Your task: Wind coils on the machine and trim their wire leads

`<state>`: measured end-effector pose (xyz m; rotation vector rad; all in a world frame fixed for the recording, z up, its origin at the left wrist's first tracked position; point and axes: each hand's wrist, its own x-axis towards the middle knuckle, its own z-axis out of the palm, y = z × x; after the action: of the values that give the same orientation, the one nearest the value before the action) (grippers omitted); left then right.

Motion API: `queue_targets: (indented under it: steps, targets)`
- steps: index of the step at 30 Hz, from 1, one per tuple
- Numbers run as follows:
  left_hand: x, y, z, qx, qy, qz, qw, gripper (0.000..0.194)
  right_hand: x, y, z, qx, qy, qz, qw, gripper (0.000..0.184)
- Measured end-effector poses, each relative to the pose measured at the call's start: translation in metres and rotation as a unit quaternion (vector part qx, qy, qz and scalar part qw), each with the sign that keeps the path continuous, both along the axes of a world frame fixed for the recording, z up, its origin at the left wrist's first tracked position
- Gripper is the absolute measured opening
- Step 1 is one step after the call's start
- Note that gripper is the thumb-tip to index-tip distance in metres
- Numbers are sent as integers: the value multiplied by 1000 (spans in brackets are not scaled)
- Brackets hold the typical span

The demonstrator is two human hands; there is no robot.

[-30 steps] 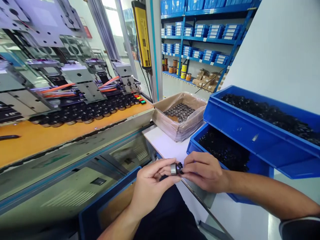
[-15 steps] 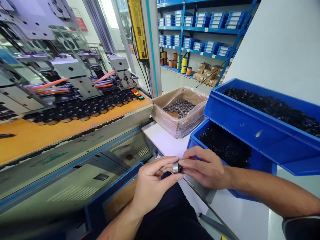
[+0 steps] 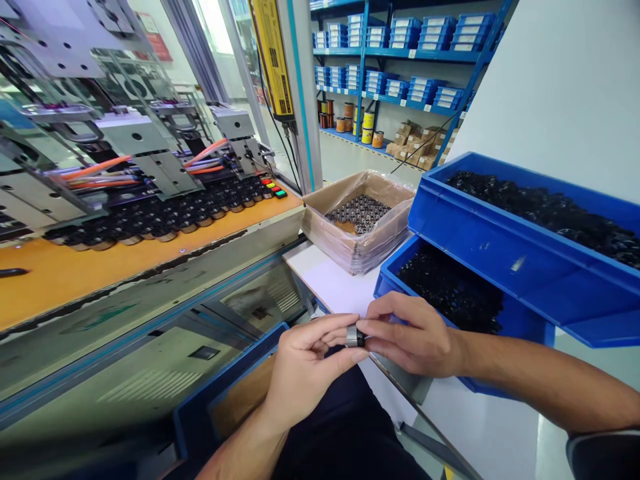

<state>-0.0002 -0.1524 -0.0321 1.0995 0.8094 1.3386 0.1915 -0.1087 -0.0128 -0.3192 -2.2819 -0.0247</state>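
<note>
Between the fingers of both hands sits a small metal ring (image 3: 353,336) with a black plastic part (image 3: 361,337) at its right end. My left hand (image 3: 311,363) pinches the ring between thumb and fingers. From the right, my right hand (image 3: 413,333) closes its fingertips on the black part, covering some of it. Both hands are over my lap, in front of the white table's edge. Just beyond my right hand stands a blue bin (image 3: 387,283) filled with black plastic parts (image 3: 447,287).
A cardboard box (image 3: 357,257) lined with clear plastic holds many metal rings. Another blue bin (image 3: 500,247) of black parts overhangs the lower one. At left, a machine (image 3: 163,173) stands over an orange worktop (image 3: 200,240) with rows of black-and-metal pieces. Blue shelves (image 3: 380,52) stand behind.
The view has shifted very slightly. Both hands keep the same hold on the metal ring and black part, with hardly any movement.
</note>
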Motion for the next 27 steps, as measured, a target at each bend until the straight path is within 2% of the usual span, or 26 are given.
queue_targets:
  steps: [5, 10, 12, 14, 17, 20, 23, 27]
  targets:
    - [1, 2, 1, -34, -14, -27, 999, 40, -1, 1, 2, 19, -4, 8, 1000, 18]
    - [16, -6, -10, -8, -48, 45, 998, 36, -1, -1, 0, 82, -2, 7, 997, 24]
    - [17, -8, -15, 36, -16, 93, 995, 38, -2, -3, 0, 79, 5, 6, 997, 26]
    - [13, -7, -17, 111, 52, 138, 983, 41, -2, -5, 1, 44, 13, 2, 999, 27]
    - [1, -3, -13, 250, 169, 166, 939, 41, -2, -8, 5, -20, 28, 10, 999, 24]
    - [-6, 0, -6, 342, 234, 159, 896, 35, -1, -11, 8, -51, 39, 26, 998, 22]
    - [-5, 1, -5, 375, 252, 155, 878, 29, -3, -13, 7, -70, 37, 39, 996, 21]
    - [-1, 0, -10, 372, 245, 173, 878, 28, -6, -11, 3, -77, 22, 36, 996, 17]
